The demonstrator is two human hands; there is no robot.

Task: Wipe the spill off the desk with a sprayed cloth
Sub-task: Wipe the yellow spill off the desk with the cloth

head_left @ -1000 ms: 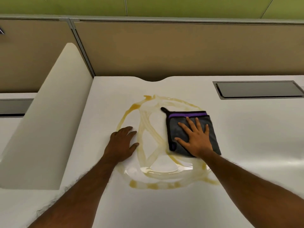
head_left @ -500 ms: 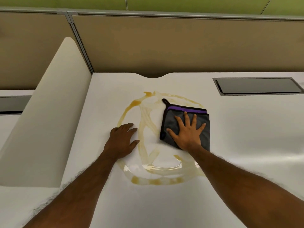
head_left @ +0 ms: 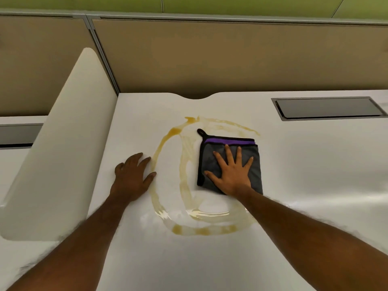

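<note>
Right grip (head_left: 232,175) spread flat on gray cloth (head_left: 210,162). Left grip (head_left: 132,177) spread on counter (head_left: 315,164). Yellow spill (head_left: 184,177) between.

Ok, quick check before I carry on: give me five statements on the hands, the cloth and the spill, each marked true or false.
1. The right hand lies flat, fingers spread, on the grey cloth. True.
2. The left hand holds a spray bottle. False: it rests palm down on the desk, holding nothing.
3. The desk is wiped clean. False: yellow-brown streaks of the spill still ring the area, heaviest along the near edge.
4. The cloth has a purple stripe and a black loop at its far left corner. True.
5. The cloth lies bunched up beside the left hand. False: it lies flat under the right hand, with a spill streak between it and the left hand.
</note>
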